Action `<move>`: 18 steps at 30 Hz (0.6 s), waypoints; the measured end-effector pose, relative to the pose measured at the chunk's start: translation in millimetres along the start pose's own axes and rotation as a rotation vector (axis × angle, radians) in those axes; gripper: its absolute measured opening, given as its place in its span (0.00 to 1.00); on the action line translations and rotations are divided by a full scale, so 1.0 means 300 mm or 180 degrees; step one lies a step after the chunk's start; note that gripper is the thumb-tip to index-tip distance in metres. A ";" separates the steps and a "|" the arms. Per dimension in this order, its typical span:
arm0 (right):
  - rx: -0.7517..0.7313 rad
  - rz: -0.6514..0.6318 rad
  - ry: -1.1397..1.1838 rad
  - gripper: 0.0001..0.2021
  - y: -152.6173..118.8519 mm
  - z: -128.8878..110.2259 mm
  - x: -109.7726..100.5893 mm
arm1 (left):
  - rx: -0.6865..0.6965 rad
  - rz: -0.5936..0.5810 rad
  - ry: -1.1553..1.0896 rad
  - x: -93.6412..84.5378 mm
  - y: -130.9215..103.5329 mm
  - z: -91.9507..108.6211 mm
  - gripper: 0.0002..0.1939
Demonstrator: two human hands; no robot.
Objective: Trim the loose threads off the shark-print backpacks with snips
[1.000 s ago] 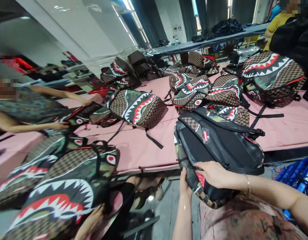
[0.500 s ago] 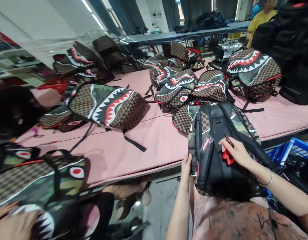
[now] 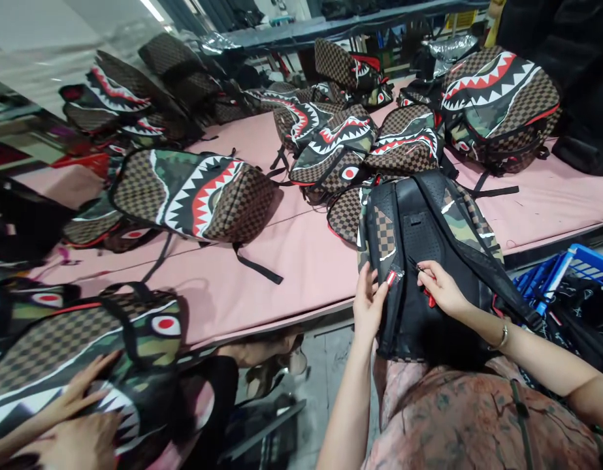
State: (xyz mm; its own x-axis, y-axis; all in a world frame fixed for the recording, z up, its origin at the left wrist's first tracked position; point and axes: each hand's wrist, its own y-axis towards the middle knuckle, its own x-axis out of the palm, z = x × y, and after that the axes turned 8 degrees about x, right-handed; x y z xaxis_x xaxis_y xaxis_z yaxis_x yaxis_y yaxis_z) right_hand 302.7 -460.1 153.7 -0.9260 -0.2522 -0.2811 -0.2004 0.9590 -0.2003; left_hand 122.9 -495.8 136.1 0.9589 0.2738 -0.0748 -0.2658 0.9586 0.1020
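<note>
A backpack with checkered and camouflage panels lies against my lap and the table edge, its black padded back and shoulder straps facing up. My left hand is at its left strap, fingers apart, the thumb close to a small red-and-white tag in clear plastic. Over the back panel, my right hand is closed on what look like small scissors, with a dark pointed tip ahead of the fingers and red handles below. Part of the tool is hidden by the fingers.
Several shark-mouth backpacks lie on the pink table. At lower left, another person's hands rest on a similar backpack. A blue crate with dark items stands at right. Black bags are piled at the back right.
My left hand has moved from the backpack's side edge up to the strap by the tag. My right hand, with the scissors, has shifted left towards it. The view has tilted down.
</note>
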 end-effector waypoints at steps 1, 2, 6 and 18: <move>0.0029 0.0001 0.0120 0.17 -0.002 0.006 -0.005 | 0.0189 -0.0085 0.0186 0.009 0.020 0.016 0.29; 0.0057 0.0010 0.0217 0.18 -0.004 0.014 -0.012 | 0.0380 -0.0184 0.0412 0.013 0.042 0.030 0.27; 0.0114 0.0049 0.0308 0.18 -0.019 0.049 -0.036 | 0.0850 -0.0691 0.1152 0.012 0.137 0.073 0.15; -0.0139 0.0613 -0.0092 0.09 -0.096 -0.021 0.069 | 0.0327 -0.0719 0.0770 0.013 0.177 0.096 0.08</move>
State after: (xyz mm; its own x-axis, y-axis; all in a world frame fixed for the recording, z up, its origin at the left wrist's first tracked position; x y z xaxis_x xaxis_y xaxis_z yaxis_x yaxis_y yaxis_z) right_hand 287.3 -492.0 159.5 -0.9390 -0.0666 -0.3373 -0.0348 0.9944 -0.0995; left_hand 115.3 -446.2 169.9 0.9377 0.0778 -0.3386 -0.0262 0.9877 0.1543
